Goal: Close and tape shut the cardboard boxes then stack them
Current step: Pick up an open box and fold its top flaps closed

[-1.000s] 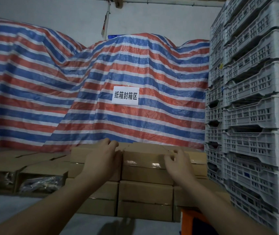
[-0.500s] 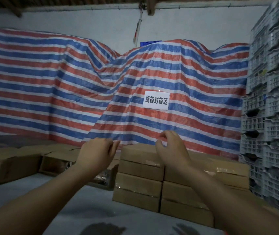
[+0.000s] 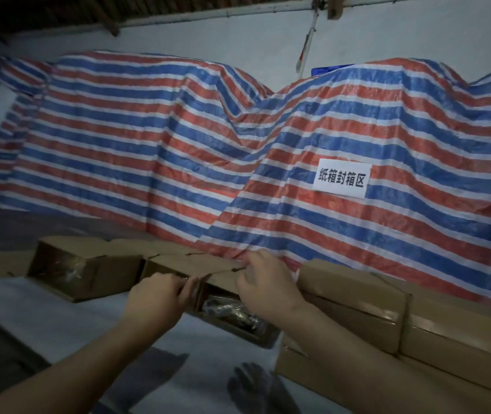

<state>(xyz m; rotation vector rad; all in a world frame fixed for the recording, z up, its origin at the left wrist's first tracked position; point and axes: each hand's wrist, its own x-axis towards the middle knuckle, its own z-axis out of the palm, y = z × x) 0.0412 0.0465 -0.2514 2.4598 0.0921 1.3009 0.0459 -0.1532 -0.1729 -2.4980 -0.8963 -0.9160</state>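
Taking hold of the next open box by its flaps.

My left hand (image 3: 160,294) pinches the near flap of the open box (image 3: 217,276), and my right hand (image 3: 263,282) curls over the top flap beside it, fingers gripping its edge, so I can draw the box toward me to close it. It lies on its side on the grey surface (image 3: 44,312), just left of the sealed boxes (image 3: 357,297), bagged contents showing inside.

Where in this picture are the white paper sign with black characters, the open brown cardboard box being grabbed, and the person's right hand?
White paper sign (image 3: 340,178): head view, its middle.
Open brown cardboard box (image 3: 178,262): head view, top flap.
Right hand (image 3: 263,282): head view, back of hand.
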